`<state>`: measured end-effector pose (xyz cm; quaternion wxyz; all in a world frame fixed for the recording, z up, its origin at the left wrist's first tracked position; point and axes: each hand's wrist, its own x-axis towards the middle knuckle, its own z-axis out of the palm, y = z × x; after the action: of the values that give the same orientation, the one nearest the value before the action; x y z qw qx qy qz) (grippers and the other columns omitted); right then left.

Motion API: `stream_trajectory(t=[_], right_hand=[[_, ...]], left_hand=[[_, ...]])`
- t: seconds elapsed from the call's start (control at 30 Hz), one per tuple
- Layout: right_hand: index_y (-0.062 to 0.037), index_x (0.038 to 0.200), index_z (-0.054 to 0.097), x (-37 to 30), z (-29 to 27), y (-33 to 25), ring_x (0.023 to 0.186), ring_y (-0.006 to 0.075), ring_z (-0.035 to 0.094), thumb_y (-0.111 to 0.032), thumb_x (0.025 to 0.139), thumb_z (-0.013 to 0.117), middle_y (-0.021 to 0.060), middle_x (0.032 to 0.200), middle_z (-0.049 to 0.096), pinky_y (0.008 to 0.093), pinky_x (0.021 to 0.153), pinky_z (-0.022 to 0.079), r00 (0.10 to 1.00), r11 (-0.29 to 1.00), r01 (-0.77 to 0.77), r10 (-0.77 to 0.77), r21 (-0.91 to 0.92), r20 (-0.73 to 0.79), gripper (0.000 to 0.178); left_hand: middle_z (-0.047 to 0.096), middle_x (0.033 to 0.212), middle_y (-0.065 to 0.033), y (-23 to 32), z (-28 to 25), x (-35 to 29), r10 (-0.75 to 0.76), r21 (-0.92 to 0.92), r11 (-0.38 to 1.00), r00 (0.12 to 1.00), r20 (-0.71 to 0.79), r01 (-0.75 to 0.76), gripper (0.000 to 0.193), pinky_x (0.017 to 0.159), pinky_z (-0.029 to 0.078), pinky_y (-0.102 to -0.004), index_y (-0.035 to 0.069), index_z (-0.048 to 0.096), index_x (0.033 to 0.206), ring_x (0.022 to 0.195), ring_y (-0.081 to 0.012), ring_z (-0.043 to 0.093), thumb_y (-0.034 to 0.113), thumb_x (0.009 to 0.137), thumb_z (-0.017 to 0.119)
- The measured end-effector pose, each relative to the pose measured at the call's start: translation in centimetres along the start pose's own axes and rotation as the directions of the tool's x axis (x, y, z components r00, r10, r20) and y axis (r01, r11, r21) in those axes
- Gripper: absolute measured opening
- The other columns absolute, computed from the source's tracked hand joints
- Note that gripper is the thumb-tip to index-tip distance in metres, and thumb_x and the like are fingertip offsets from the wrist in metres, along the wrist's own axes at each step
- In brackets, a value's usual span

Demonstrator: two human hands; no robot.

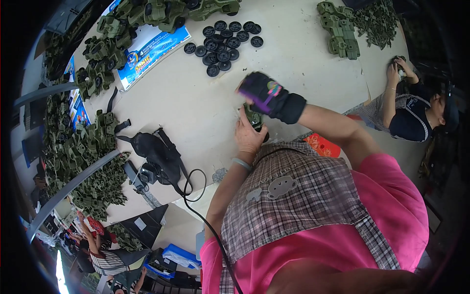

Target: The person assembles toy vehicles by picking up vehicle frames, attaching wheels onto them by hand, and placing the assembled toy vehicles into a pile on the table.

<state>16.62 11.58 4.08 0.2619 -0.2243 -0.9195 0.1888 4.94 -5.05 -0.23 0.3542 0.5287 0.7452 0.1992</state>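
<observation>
My left hand (249, 136), with a pale band at the wrist, grips a dark green toy vehicle body (253, 117) just in front of my checked apron. Over the far end of that toy is my right hand (263, 94), in a black and purple glove. Its fingers are hidden and smeared by motion, so what they do is unclear. Beyond the hands lies a loose cluster of black toy wheels (210, 45).
Green toy vehicles (100, 68) are heaped on the left and far side, some over a blue printed sheet (152, 54). A black pouch (155, 157) with a cable lies left. More green bodies (339, 32) and small green parts (376, 22) lie far right, near another person (409, 105).
</observation>
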Motion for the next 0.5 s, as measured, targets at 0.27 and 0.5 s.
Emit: stream_trajectory(t=[0.27, 0.5], right_hand=[[-0.011, 0.1, 0.069, 3.1, 1.4, -1.2, 0.1, 0.0322, 0.067, -0.03, 0.087, 0.066, 0.0113, 0.106, 0.071, 0.048, 0.088, 0.053, 0.869, 0.988, -0.117, 0.153, -0.104, 0.471, 0.023], [-0.0051, 0.1, 0.066, 3.9, 1.2, -1.9, 0.098, 0.0423, 0.065, -0.026, 0.093, 0.064, 0.0204, 0.102, 0.069, 0.0535, 0.087, 0.052, 0.873, 0.993, -0.093, 0.114, -0.068, 0.473, 0.022]], left_hand=[[0.067, 0.113, -0.0217, -1.7, 1.5, -0.2, 0.103, 0.026, 0.995, 0.99, -0.094, -0.101, 0.093, 0.093, 0.052, -0.0535, -0.008, 0.041, 0.149, 0.106, -0.043, 0.064, 0.038, 0.08, 0.081], [0.066, 0.125, -0.0224, -2.7, 2.7, -0.2, 0.048, 0.09, 0.995, 0.998, -0.038, -0.045, 0.108, 0.099, 0.048, -0.0522, -0.009, 0.034, 0.157, 0.115, -0.0405, 0.063, 0.048, 0.08, 0.084]])
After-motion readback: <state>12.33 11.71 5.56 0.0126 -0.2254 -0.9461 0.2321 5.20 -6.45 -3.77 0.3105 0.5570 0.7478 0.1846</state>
